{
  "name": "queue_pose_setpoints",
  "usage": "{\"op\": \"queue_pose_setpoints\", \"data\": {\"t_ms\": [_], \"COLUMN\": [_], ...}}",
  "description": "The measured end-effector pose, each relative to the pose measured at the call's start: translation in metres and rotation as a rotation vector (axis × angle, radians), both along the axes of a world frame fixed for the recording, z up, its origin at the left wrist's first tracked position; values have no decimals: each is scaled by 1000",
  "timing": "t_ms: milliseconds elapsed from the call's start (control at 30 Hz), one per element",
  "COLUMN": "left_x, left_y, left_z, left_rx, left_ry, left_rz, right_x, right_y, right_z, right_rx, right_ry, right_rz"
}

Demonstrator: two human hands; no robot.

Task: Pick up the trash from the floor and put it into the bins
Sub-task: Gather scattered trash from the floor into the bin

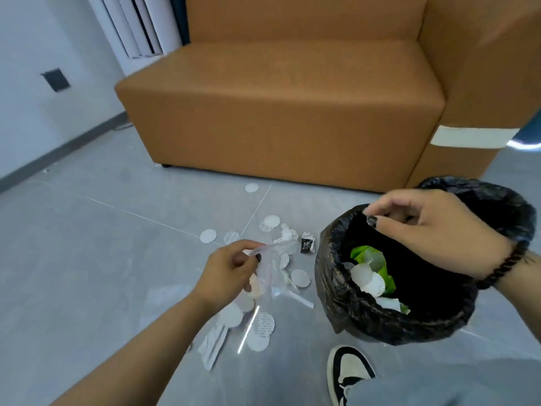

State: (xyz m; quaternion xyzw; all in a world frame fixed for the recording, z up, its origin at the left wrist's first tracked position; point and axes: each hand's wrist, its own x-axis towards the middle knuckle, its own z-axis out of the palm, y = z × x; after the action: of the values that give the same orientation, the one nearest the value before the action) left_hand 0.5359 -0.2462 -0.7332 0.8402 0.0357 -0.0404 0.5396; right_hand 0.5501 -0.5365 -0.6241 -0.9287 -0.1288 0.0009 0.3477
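Note:
My left hand [231, 273] pinches a clear plastic bag [273, 269] just above the littered floor, left of the bin. A bin lined with a black bag [345, 291] stands at the right, with green and white scraps [371, 271] inside. Over its opening hovers my right hand [439, 230], fingers loosely curled with nothing visible in them. Several white paper discs [271, 221] lie scattered on the grey floor, along with a crumpled white paper [288, 231], a small black-and-white wrapper [307, 243] and flat white packets [212, 345].
An orange sofa [278, 112] fills the far side, close behind the bin. My black-and-white shoe [348, 373] is planted just in front of the bin. A white wall with a dark socket plate [55, 80] runs along the left.

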Motion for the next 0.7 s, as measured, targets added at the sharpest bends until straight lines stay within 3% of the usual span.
{"op": "queue_pose_setpoints", "data": {"t_ms": [200, 433, 533, 700], "left_x": [-17, -66, -93, -132], "left_y": [13, 43, 56, 68], "left_z": [85, 165, 185, 200], "left_rx": [20, 65, 35, -26], "left_ry": [-141, -217, -266, -290], "left_rz": [-65, -173, -153, -112], "right_x": [-17, -33, -49, -81], "right_y": [42, 117, 146, 163], "right_z": [100, 137, 131, 110], "right_rx": [10, -126, -97, 287], "right_ry": [-59, -58, 63, 453], "right_rz": [182, 301, 349, 452]}}
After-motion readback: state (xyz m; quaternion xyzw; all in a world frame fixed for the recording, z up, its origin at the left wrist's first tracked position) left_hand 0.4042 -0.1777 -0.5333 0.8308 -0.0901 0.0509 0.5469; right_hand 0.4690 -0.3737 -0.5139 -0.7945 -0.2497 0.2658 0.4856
